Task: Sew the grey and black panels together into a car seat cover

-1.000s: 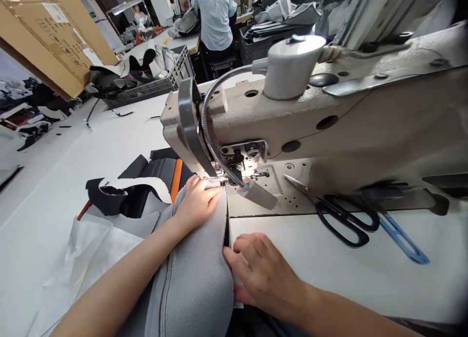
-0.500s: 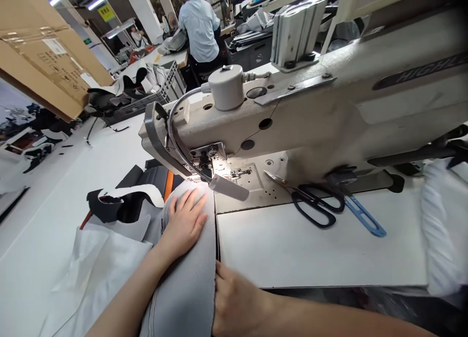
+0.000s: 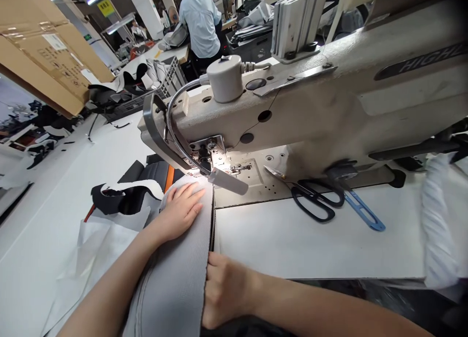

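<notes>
A long piece of grey fabric runs from the front edge up to the needle area of the sewing machine. My left hand lies flat on its upper end, fingers stretched towards the presser foot. Lower down, my right hand is closed on the fabric's right edge, its fingertips partly hidden. A dark strip shows along that edge, between the fabric and the white table. The small lamp on a bendy metal neck lights the stitching spot, and its head partly covers the needle.
Black-handled scissors and a blue-handled tool lie right of the needle. Dark and white cut pieces are at the left. Behind stand a grey crate, a cardboard box and a person in a light blue shirt.
My right hand has shifted slightly left and up, still gripping the fabric edge. The lower fabric has swung a little left. My left hand has moved slightly left and up with the fabric.
</notes>
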The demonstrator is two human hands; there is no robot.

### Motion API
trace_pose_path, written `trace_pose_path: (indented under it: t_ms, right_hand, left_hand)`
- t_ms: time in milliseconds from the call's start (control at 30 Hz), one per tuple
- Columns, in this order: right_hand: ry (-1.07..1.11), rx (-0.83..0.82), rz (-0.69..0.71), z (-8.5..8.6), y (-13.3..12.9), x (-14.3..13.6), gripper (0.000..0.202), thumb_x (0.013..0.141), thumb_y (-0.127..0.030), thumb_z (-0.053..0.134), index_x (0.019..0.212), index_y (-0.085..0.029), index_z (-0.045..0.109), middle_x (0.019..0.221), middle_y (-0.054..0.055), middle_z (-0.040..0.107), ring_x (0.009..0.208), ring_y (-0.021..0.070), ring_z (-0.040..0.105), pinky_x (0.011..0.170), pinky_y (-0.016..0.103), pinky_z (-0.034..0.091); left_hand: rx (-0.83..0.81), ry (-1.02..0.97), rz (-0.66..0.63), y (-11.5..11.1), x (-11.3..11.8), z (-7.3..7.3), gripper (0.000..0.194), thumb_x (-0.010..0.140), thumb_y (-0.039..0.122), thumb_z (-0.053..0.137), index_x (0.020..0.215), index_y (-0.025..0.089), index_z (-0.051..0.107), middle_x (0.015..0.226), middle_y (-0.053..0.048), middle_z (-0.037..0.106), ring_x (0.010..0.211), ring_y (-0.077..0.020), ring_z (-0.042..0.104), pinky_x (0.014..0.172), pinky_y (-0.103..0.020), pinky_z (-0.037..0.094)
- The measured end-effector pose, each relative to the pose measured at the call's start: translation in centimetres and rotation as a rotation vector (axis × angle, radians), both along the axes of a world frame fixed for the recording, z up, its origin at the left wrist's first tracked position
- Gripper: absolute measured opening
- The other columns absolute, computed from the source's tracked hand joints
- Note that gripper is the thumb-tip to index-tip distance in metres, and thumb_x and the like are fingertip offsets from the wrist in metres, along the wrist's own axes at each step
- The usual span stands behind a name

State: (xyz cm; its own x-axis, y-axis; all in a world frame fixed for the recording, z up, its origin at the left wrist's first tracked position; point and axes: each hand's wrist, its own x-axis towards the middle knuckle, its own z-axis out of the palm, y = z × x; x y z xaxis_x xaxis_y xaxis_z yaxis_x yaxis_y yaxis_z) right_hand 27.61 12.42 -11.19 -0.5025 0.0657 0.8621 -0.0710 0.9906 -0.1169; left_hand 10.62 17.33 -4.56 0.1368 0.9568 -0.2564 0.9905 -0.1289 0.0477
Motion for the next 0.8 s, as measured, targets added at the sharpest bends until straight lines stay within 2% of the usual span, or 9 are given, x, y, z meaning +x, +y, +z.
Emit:
trace_pose_path:
  t_ms: [67,167,233,300,400,500,600,800]
  right_hand:
    - [0.038,0.05,0.061,1.5,0.6,0.1,0.033,0.055,-0.012,0.05,0.05,-0.021,0.019,0.048,-0.006,0.025,0.044,0.009,0.023,0.043,0.027,0.025]
    - [0.034,0.056,0.063,2.4,1.2,1.2,0.03,0.054,-0.01,0.05,0.049,-0.02,0.022,0.049,-0.004,0.031,0.045,0.0097,0.027,0.045,0.027,0.027]
    - [-0.026,0.014,0.015,1.8,1.0,2.1,0.023,0.055,-0.01,0.049,0.048,-0.02,0.03,0.05,-0.002,0.037,0.046,0.0113,0.032,0.048,0.029,0.034]
    - [-0.117,-0.015,-0.034,0.8,0.6,2.8,0.016,0.059,-0.01,0.05,0.05,-0.019,0.042,0.055,0.002,0.047,0.052,0.0148,0.043,0.058,0.035,0.043]
    - [-0.202,-0.066,-0.105,-0.8,0.0,3.3,0.01,0.066,-0.012,0.053,0.058,-0.018,0.056,0.069,0.008,0.059,0.067,0.0216,0.054,0.075,0.044,0.048]
    - [-0.222,-0.101,-0.117,-1.4,-0.2,3.3,0.009,0.068,-0.011,0.054,0.063,-0.016,0.059,0.075,0.01,0.062,0.072,0.0227,0.056,0.082,0.045,0.049]
    - [-0.286,-0.082,-0.099,-1.3,0.4,3.2,0.009,0.071,-0.009,0.055,0.069,-0.015,0.062,0.081,0.012,0.063,0.078,0.0238,0.058,0.089,0.046,0.048]
    - [-0.386,-0.127,-0.126,-1.3,2.0,2.2,0.012,0.077,-0.009,0.057,0.086,-0.011,0.065,0.091,0.013,0.062,0.09,0.0243,0.058,0.097,0.044,0.045]
  left_hand:
    - [-0.003,-0.012,-0.009,0.3,0.2,0.3,0.046,0.096,0.035,0.025,0.138,0.025,0.041,0.143,-0.008,0.041,0.135,-0.0252,0.029,0.111,-0.055,0.018]
    - [0.071,0.005,0.011,0.1,0.6,-0.5,0.045,0.097,0.034,0.026,0.138,0.025,0.041,0.141,-0.008,0.043,0.134,-0.0266,0.03,0.11,-0.057,0.018]
    - [0.13,0.026,0.026,-0.4,0.8,-1.6,0.045,0.097,0.034,0.026,0.138,0.025,0.041,0.141,-0.01,0.043,0.134,-0.029,0.028,0.109,-0.061,0.016]
    - [0.18,0.046,0.014,-0.9,1.0,-2.7,0.045,0.097,0.033,0.028,0.139,0.024,0.041,0.141,-0.011,0.043,0.135,-0.0312,0.027,0.108,-0.063,0.014]
    - [0.228,0.074,-0.018,-1.4,1.2,-3.4,0.045,0.096,0.03,0.031,0.139,0.023,0.041,0.14,-0.014,0.044,0.135,-0.0331,0.026,0.107,-0.064,0.014]
    - [0.242,0.078,-0.024,-1.0,1.3,-3.3,0.042,0.096,0.029,0.033,0.136,0.023,0.045,0.135,-0.015,0.047,0.133,-0.034,0.029,0.105,-0.066,0.016]
    - [0.254,0.07,-0.023,0.0,1.3,-2.9,0.037,0.095,0.027,0.035,0.127,0.023,0.054,0.128,-0.015,0.051,0.128,-0.0341,0.035,0.104,-0.066,0.019]
    - [0.232,0.03,-0.086,2.7,0.3,-2.2,0.035,0.094,0.024,0.034,0.111,0.022,0.065,0.107,-0.012,0.06,0.106,-0.0303,0.051,0.102,-0.066,0.022]
